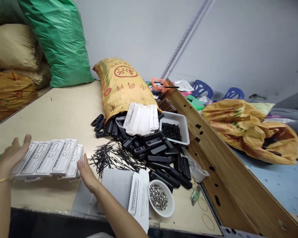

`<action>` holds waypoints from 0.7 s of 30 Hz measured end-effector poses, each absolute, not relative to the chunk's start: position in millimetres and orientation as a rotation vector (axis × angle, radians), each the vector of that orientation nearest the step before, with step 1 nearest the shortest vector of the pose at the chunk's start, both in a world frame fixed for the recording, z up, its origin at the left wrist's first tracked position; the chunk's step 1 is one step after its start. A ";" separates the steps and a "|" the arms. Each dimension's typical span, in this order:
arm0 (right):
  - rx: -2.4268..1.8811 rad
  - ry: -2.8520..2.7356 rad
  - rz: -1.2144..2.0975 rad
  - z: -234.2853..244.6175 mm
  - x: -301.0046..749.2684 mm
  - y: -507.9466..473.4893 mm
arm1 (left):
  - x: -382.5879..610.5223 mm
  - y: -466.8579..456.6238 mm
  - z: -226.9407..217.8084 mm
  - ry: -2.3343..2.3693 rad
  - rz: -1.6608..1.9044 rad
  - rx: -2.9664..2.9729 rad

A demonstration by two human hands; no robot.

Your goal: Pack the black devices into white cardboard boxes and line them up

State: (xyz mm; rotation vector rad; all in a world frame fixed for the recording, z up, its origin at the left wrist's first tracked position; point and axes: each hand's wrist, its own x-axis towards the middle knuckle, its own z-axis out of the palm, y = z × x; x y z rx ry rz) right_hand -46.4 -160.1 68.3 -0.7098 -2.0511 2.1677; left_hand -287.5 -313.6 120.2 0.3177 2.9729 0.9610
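A row of white printed cardboard boxes (48,157) stands at the left front of the table, pressed between my two hands. My left hand (16,153) is against the row's left end, fingers stretched. At the other end, my right hand (88,173) touches the last box with its fingers. Beside my right forearm lie a grey block (116,186) and a white printed card (139,198). Thin black pins (106,157) are scattered behind it. Whether the row rests fully on the table is hard to see.
A yellow sack (126,86) spills black plastic parts (159,148), with white cards (142,119) on top. A white bowl (170,206) holds small metal pieces; a white tray (186,132) holds black pins. A wooden board (213,158) edges the right side. A green sack (62,43) stands behind left.
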 end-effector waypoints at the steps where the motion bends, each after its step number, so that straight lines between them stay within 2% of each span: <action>1: -0.692 -2.052 2.131 74.6 -30.9 -149.1 | -274.4 -304.7 125.7 3.018 0.921 0.367; 3: -0.666 -2.090 1.960 87.8 10.5 -120.9 | -234.4 -275.2 135.6 3.076 0.908 0.647; 6: -1.034 -2.156 1.441 102.0 89.1 -72.7 | -155.0 -204.3 136.2 2.641 1.032 1.129; 9: -1.404 -2.385 0.868 98.0 163.7 -37.6 | -86.1 -119.7 114.6 2.133 0.937 1.173; 11: -1.574 -2.515 0.661 83.8 197.9 -27.3 | -59.0 -69.0 93.8 2.120 0.937 1.150; 15: -1.482 -2.607 0.581 49.4 223.4 -27.0 | -47.2 -9.5 57.1 2.139 0.946 0.990; 21: -1.335 -2.493 0.583 28.8 228.8 -27.6 | -72.1 -21.5 33.9 2.006 1.189 0.833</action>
